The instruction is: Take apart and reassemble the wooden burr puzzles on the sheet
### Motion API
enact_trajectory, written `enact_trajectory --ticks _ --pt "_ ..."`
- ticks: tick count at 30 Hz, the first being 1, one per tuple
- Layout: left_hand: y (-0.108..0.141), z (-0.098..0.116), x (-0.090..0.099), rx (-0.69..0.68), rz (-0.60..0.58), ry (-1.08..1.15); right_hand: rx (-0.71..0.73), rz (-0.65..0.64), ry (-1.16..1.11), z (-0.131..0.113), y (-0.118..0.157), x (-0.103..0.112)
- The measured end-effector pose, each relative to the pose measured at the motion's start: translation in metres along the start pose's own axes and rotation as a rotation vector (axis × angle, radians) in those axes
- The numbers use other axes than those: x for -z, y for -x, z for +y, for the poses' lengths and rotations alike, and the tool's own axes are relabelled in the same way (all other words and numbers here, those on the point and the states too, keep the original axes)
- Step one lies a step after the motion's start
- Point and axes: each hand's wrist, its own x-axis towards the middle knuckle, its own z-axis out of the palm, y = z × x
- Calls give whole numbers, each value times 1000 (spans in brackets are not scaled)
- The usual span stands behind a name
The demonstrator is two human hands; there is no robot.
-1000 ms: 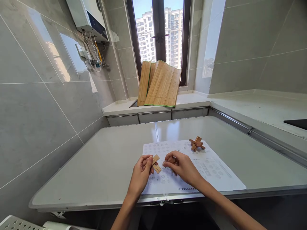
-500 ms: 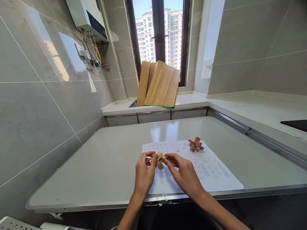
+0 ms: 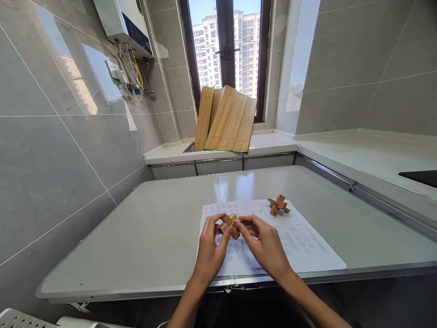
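Observation:
Between my two hands is a light wooden interlocking puzzle (image 3: 234, 233), made of several crossed blocks and held above a printed sheet (image 3: 300, 250). My left hand (image 3: 210, 248) grips its left side with thumb and fingers. On the other side, my right hand (image 3: 266, 243) pinches the puzzle's right end. The fingers partly hide the blocks. Farther back on the sheet rests a darker brown wooden cross-shaped puzzle (image 3: 279, 206), which neither hand touches.
The sheet lies on a pale folding table (image 3: 136, 237) with a seam down its middle. A folded bamboo mat (image 3: 230, 123) leans by the window behind. A white counter (image 3: 368, 146) runs along the right, and a water heater (image 3: 128, 27) hangs at upper left.
Both hands have shifted the light puzzle slightly to the right and turned it, so different block faces show. My left hand moved closer to my right. The brown puzzle stays put.

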Motion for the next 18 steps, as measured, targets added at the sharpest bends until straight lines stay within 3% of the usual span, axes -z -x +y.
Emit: enact_trajectory --ticks 7,12,15,18 --pt "7 -17 3 -218 -124 -229 -97 -41 -22 -4 0 3" --pt "4 -16 6 -310 -90 -440 75 -103 168 -13 9 2" --pt "3 -14 9 -304 -113 -430 171 -132 272 -16 13 4" --pt "6 -14 11 -225 -168 -313 157 -175 249 -15 11 10"
